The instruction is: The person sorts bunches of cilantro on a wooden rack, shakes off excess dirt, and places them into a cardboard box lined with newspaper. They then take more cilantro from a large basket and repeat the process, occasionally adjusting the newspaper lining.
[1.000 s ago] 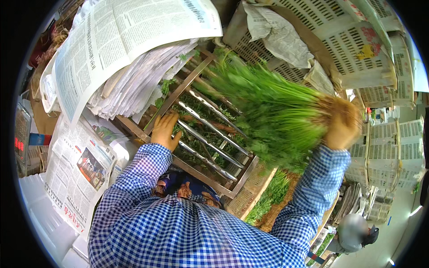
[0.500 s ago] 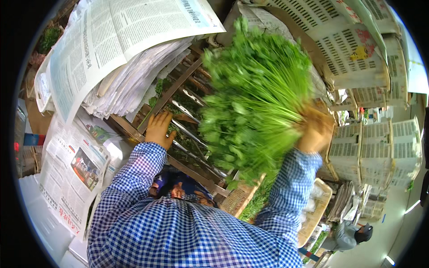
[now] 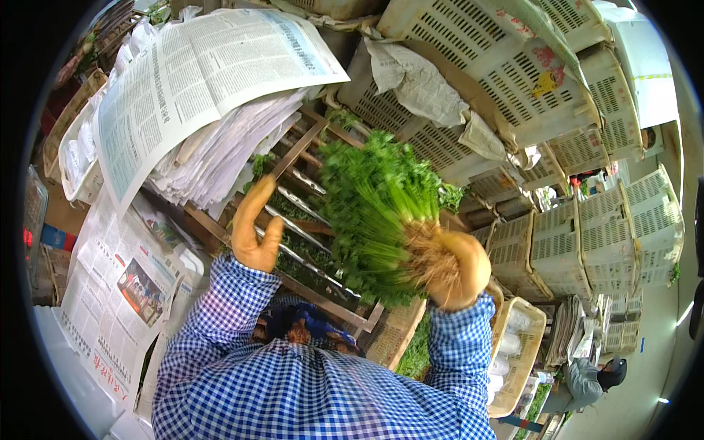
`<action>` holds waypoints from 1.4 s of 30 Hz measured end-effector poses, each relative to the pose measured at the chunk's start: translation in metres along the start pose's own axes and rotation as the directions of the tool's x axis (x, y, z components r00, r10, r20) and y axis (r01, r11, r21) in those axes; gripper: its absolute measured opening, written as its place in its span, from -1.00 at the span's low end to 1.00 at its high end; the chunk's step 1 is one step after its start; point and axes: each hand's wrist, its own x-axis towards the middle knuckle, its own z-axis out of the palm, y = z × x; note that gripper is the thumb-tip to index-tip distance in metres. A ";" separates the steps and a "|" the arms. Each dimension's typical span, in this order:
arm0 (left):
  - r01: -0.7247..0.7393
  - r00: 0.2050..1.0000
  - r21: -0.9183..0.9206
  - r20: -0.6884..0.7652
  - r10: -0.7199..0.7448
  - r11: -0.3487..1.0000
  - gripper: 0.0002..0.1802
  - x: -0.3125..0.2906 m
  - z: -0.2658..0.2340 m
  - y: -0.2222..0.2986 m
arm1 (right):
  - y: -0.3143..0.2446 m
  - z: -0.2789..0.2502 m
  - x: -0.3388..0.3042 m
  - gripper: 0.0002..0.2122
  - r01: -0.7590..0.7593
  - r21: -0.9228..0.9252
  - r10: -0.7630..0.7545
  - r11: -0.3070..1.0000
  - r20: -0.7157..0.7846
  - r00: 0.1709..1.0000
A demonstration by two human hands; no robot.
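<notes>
My right hand (image 3: 463,268), in an orange-tan glove, is closed round the root end of a big bunch of coriander (image 3: 374,194). The leafy tops point away to the left over a slatted rack with shiny metal bars (image 3: 301,249); brown roots hang out beside the fingers. My left hand (image 3: 255,231), gloved the same way, is raised over the rack's left side. Its fingers point up with the thumb apart, and nothing is in it. Just beyond it, a thick stack of newspaper (image 3: 198,158) lies with one sheet (image 3: 220,66) spread on top.
Pale slotted plastic crates (image 3: 506,81) rise at the far right, with more crates (image 3: 601,235) behind. A tub of white rolls (image 3: 517,345) stands by my right elbow. Newspaper (image 3: 117,286) lies at my left. A person in grey (image 3: 584,385) is at the lower right.
My right hand has come down and toward me with the coriander, which now lies lower over the rack. My left hand has lifted off the rack's edge.
</notes>
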 end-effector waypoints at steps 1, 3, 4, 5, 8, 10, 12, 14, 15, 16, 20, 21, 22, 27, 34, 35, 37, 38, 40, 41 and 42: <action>-0.140 0.988 -0.081 0.058 0.145 0.987 -0.46 0.024 -0.005 0.029 | -0.023 -0.005 0.003 -0.78 0.016 0.017 -0.017 1.000 0.056 0.998; -0.320 0.888 -0.243 0.260 0.379 0.916 -0.37 0.073 -0.002 0.062 | -0.054 -0.019 0.000 -0.81 -0.005 0.114 -0.032 0.993 0.313 0.949; -0.358 0.796 -0.294 0.399 0.454 0.886 -0.32 0.090 -0.003 0.072 | -0.069 -0.027 0.007 -0.81 -0.023 0.163 -0.057 0.986 0.471 0.880; -0.309 0.699 -0.326 0.559 0.446 0.893 -0.23 0.096 0.007 0.075 | -0.082 -0.033 0.011 -0.80 -0.045 0.274 -0.078 0.961 0.423 0.903; 0.414 0.080 -0.330 0.942 0.327 0.849 0.03 0.068 0.017 0.080 | -0.106 -0.022 0.006 -0.77 -0.089 0.553 -0.085 0.828 0.281 0.956; 0.649 -0.374 0.088 0.902 0.216 0.756 0.03 -0.011 0.011 0.030 | -0.086 -0.010 0.001 -0.76 -0.216 0.671 -0.167 0.709 0.458 0.873; 0.696 -0.424 0.224 0.895 0.138 0.682 0.08 -0.024 0.019 0.001 | -0.083 0.020 -0.013 -0.82 -0.268 0.758 0.082 0.595 0.275 0.958; 0.729 -0.488 0.352 0.868 0.086 0.587 0.13 -0.030 0.023 -0.016 | -0.069 0.049 -0.031 -0.80 -0.417 0.803 0.219 0.427 0.355 0.909; 0.760 -0.422 0.312 0.904 0.067 0.569 0.15 -0.020 0.023 -0.021 | -0.058 0.066 -0.036 -0.79 -0.418 0.786 0.230 0.455 0.350 0.908; 0.787 -0.359 0.272 0.932 0.052 0.554 0.18 -0.002 0.027 -0.031 | -0.044 0.085 -0.039 -0.78 -0.424 0.765 0.248 0.485 0.344 0.906; 0.768 0.000 0.205 0.947 -0.320 0.606 0.31 0.058 0.018 -0.075 | 0.028 0.158 -0.038 -0.73 -0.860 0.481 0.610 0.172 0.633 0.476; 0.681 0.059 0.241 0.923 -0.380 0.692 0.34 0.056 0.023 -0.083 | 0.065 0.193 -0.055 -0.64 -0.900 0.394 0.639 0.185 0.648 0.415; 0.588 0.125 0.285 0.892 -0.434 0.757 0.37 0.047 0.027 -0.096 | 0.091 0.220 -0.075 -0.55 -0.934 0.300 0.663 0.193 0.662 0.349; 0.306 0.225 0.567 0.738 -0.636 0.765 0.08 0.021 0.023 -0.073 | 0.101 0.201 -0.133 -0.42 -0.939 0.224 0.736 0.261 0.584 0.343; 0.403 0.348 0.450 0.730 -0.588 0.797 0.02 0.004 0.019 -0.076 | 0.000 0.116 -0.152 -0.12 -0.983 0.183 0.755 -0.022 0.648 0.104; 0.444 0.333 0.440 0.728 -0.599 0.781 0.02 0.005 0.024 -0.071 | -0.012 0.124 -0.166 -0.04 -0.988 0.150 0.750 0.032 0.649 0.123; 0.490 0.336 0.435 0.706 -0.624 0.756 -0.03 -0.007 0.034 -0.055 | -0.048 0.148 -0.163 -0.02 -0.936 0.336 0.746 -0.104 0.649 0.150; 0.560 0.352 0.331 0.735 -0.580 0.759 -0.10 -0.009 0.041 -0.043 | -0.056 0.158 -0.164 -0.03 -0.900 0.409 0.750 -0.151 0.640 0.165; 0.588 0.323 0.415 0.666 -0.672 0.694 -0.14 -0.014 0.044 -0.036 | -0.057 0.159 -0.152 -0.03 -0.794 0.480 0.715 -0.373 0.694 0.083; 0.617 0.398 0.359 0.625 -0.671 0.701 -0.17 -0.032 0.040 -0.045 | -0.057 0.158 -0.147 -0.03 -0.722 0.502 0.692 -0.476 0.720 0.045; 0.826 0.442 -0.046 0.671 -0.595 0.561 -0.18 -0.040 0.033 -0.049 | -0.056 0.155 -0.148 -0.01 -0.717 0.577 0.705 -0.391 0.688 0.169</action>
